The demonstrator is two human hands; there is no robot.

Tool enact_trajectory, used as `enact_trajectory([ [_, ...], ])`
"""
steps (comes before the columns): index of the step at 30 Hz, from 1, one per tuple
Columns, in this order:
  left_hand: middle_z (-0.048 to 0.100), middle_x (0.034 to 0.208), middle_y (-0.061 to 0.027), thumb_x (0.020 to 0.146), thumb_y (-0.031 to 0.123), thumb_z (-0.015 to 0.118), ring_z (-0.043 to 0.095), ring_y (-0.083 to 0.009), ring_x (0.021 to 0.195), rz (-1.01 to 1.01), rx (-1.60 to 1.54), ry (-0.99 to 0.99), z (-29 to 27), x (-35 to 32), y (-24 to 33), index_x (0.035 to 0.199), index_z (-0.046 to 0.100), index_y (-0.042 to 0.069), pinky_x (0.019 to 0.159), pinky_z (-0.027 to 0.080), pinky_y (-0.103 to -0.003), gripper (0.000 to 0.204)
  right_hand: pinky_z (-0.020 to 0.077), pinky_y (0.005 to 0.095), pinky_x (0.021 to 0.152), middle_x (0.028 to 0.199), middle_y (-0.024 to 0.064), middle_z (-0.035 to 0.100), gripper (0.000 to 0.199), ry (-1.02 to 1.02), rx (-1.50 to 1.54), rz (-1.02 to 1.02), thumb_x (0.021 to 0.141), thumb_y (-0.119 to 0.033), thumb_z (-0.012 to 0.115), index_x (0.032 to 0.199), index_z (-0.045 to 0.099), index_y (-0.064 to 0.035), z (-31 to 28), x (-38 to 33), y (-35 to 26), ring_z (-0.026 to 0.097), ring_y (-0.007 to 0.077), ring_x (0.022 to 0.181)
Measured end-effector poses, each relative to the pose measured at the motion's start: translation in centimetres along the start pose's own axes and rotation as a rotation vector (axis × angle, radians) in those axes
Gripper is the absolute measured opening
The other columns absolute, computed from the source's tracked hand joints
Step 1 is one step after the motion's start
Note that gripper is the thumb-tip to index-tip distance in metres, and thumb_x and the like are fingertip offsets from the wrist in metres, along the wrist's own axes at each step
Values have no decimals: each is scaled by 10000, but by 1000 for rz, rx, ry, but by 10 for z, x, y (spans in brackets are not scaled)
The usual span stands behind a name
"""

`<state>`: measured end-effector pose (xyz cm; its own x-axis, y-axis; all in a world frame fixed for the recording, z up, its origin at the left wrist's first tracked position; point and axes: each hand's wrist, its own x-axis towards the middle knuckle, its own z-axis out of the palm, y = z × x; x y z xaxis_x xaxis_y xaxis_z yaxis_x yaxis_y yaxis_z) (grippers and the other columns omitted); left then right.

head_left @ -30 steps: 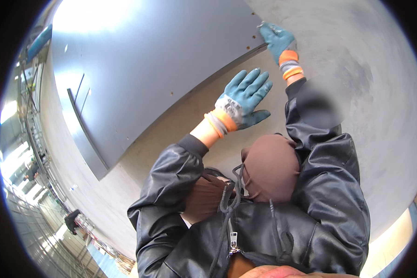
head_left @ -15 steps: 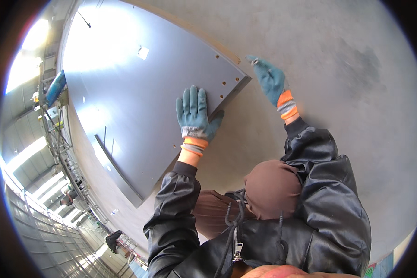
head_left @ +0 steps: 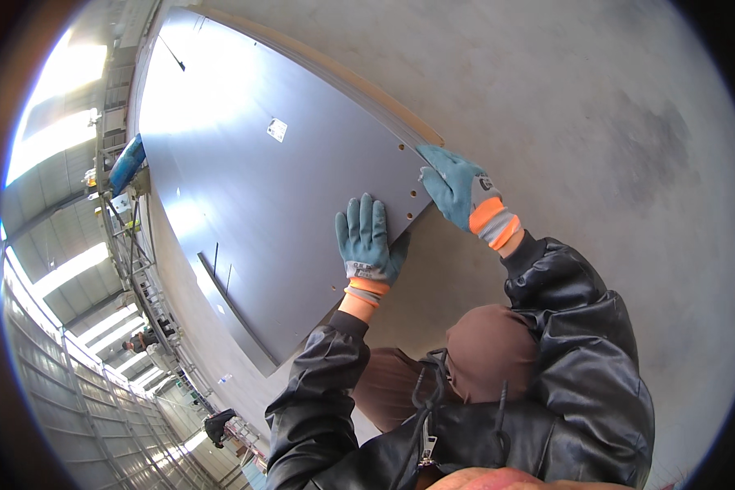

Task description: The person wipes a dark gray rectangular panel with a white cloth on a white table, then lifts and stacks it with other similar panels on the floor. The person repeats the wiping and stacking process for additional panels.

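Nearest the camera, the person's black, shiny jacket point(head_left: 547, 384) filled the lower edge, with brown trousers point(head_left: 474, 359) over a bent knee just beyond the zip. From the sleeves two forearms reached up to a large, flat grey panel point(head_left: 278, 196) that lay on the pale concrete floor point(head_left: 612, 122).

The left hand point(head_left: 367, 241), in a teal work glove with an orange-and-grey cuff, lay flat on the panel's surface near its closest corner, fingers spread and straight, pressing on it rather than gripping anything. The right hand point(head_left: 457, 188), in a matching glove, rested on the panel's near edge just beside that corner, fingers curled over the rim; how firmly they clasped it could not be told. A few small drilled holes point(head_left: 412, 194) sat in the panel between the two hands.

Farther along, a small white sticker point(head_left: 277, 129) showed on the panel's upper part, and a long narrow slot or raised strip point(head_left: 220, 282) ran near its left edge. A thin tan board point(head_left: 343, 77) peeked out along the panel's far edge, under it.

Beyond the panel, at the left rim, stood metal racking point(head_left: 131, 237) with a blue object point(head_left: 128, 163) on it, under bright roof lights. Another person point(head_left: 143, 341), small and far off, was by the racking, and a dark figure or object point(head_left: 219, 426) lay near the corrugated wall point(head_left: 82, 408).
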<state>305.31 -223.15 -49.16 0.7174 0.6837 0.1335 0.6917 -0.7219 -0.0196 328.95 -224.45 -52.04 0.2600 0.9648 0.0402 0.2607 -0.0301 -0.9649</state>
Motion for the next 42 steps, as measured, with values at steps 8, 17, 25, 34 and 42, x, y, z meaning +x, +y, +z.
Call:
enact_trajectory([
  [8, 427, 1548, -215, 803, 303, 775, 373, -421, 1453, -12, -19, -22, 0, -1, -2, 1494, 410, -2, 1190, 234, -592, 839, 522, 441, 955, 1249, 271, 648, 410, -5, -64, -14, 991, -201, 530, 1324, 586, 32, 6, 7, -1, 644, 436, 1116],
  [17, 428, 1554, -195, 782, 305, 789, 372, -426, 1445, -42, -43, -25, -2, -1, 0, 1483, 438, 11, 1187, 235, -593, 837, 519, 444, 951, 1234, 252, 661, 412, -36, -98, 73, 1028, -267, 502, 1329, 594, -1, 8, 5, -4, 648, 431, 1105],
  [25, 431, 1550, -172, 798, 351, 761, 385, -405, 1433, -52, -67, 14, -7, -8, -6, 1487, 444, 28, 1185, 248, -579, 824, 517, 431, 931, 1205, 247, 678, 426, -100, -89, 166, 1042, -314, 486, 1295, 617, 3, 19, 3, -2, 651, 437, 1093],
  [34, 486, 1506, -134, 823, 274, 683, 438, -353, 1392, -68, -73, 161, 0, -29, -13, 1439, 519, 83, 1180, 291, -552, 666, 505, 362, 948, 1145, 131, 722, 403, -9, -91, -12, 1037, -287, 555, 1253, 655, 38, 21, 22, 86, 666, 240, 1042],
  [42, 577, 1385, -104, 829, 139, 610, 545, -309, 1287, -46, -13, 145, -23, -131, -60, 1338, 585, 113, 1124, 404, -485, 511, 446, 338, 1056, 1309, 103, 656, 469, -78, 48, 204, 1009, -283, 607, 1351, 606, 38, -5, 42, 84, 602, 203, 1188],
])
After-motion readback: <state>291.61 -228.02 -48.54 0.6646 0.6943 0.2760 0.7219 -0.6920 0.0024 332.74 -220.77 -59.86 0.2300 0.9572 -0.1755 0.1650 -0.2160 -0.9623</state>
